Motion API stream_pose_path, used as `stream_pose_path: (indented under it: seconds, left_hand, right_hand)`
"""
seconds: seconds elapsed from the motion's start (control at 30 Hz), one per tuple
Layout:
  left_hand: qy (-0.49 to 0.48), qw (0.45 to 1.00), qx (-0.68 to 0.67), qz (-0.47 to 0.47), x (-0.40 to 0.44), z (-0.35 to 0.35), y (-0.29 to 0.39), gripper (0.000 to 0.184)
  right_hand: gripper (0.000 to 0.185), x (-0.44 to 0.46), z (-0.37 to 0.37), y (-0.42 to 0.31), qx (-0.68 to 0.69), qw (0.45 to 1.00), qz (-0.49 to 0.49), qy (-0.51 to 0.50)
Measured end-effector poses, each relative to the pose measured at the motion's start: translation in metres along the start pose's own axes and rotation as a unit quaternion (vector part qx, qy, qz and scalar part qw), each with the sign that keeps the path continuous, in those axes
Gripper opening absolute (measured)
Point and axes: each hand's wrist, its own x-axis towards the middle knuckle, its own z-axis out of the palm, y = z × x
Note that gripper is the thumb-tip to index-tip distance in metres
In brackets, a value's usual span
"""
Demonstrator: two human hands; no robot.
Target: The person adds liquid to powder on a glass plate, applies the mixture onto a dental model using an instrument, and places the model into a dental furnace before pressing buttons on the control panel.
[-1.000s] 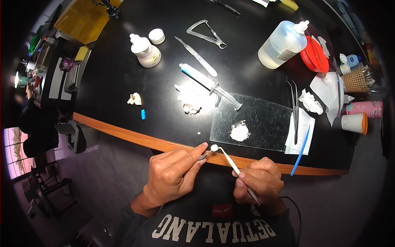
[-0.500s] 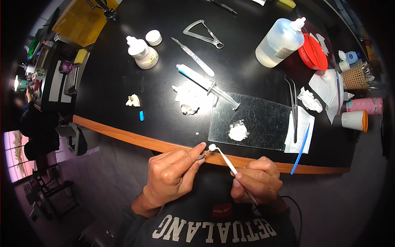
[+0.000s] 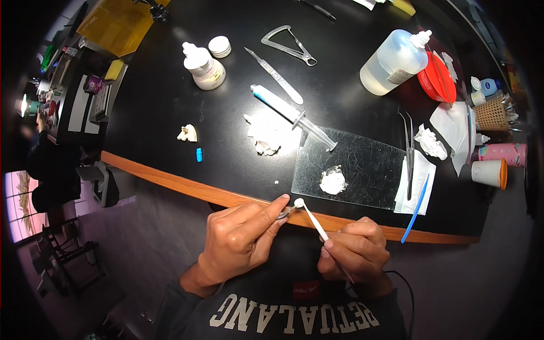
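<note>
My left hand [image 3: 238, 235] pinches a metal tool [image 3: 288, 212], my right hand [image 3: 357, 249] a white pick [image 3: 317, 224], both tips at a white lump [image 3: 299, 202].

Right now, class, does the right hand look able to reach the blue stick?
Probably yes: nothing shows between the right hand and the blue stick. The hand grips a white tool, though, so it would likely need to put that down first.

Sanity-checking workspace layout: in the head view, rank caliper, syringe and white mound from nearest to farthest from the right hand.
1. White mound: on the glass slab, ahead and slightly left of the right hand.
2. Syringe: farther ahead-left, overlapping the slab's far-left corner in view.
3. Caliper: ahead-left, beyond the syringe.
</note>
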Motion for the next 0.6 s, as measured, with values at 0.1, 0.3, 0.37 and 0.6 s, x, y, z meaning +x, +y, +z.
stream_pose_path:
  seconds: [0.1, 0.3, 0.37, 0.6]
  left_hand:
    - [-0.001, 1.0, 0.0, -0.001, 0.0004, -0.0006, 0.0005, 0.04]
    - [-0.002, 1.0, 0.004, -0.002, 0.0012, -0.0014, 0.0012, 0.04]
    - [-0.001, 1.0, 0.002, -0.004, 0.0011, -0.0015, 0.0012, 0.04]
    - [-0.001, 1.0, 0.005, -0.002, 0.0007, -0.0011, 0.0009, 0.041]
  right_hand:
    - [0.022, -0.0002, -0.0002, 0.0003, 0.005, 1.0, -0.002, -0.002]
    - [0.022, -0.0008, -0.0014, 0.0009, 0.008, 1.0, -0.008, -0.004]
    - [0.022, -0.002, -0.0013, 0.0006, 0.009, 1.0, -0.009, -0.001]
    - [0.023, -0.0022, -0.0024, 0.0006, -0.002, 1.0, 0.0, -0.008]
